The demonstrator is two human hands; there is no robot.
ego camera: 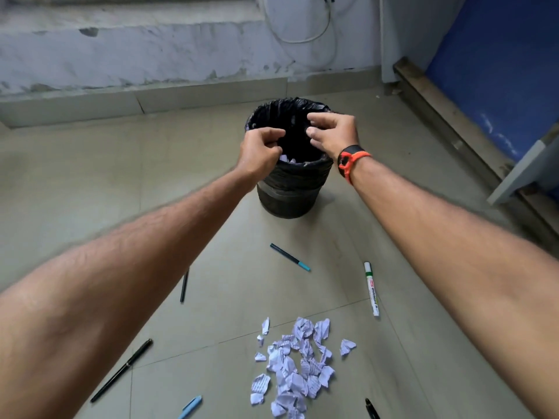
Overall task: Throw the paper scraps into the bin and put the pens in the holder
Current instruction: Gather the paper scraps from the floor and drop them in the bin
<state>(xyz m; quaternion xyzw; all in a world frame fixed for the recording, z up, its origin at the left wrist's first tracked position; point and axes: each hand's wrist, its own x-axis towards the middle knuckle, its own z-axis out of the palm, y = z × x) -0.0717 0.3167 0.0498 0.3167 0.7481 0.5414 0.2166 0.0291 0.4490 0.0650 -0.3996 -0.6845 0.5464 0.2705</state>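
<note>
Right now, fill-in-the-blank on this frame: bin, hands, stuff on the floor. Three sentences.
1. Both hands, left hand and right hand, are over the open ____.
2. The watch on the right wrist has a strap coloured ____.
3. The paper scraps lie in a heap on the ____.

Missing words: bin; orange; floor

Bins (289,189): one, black-lined, a few white scraps visible inside.
Pens and markers on the floor, all nearer the camera than the bin: six — teal-tipped pen (289,257), white marker (371,288), slim dark pen (184,286), long black pen (122,369), light-blue pen (190,407), black pen at lower edge (372,409).
Scrap piles (295,365): one; pieces too many to count.
Hands: two.
</note>
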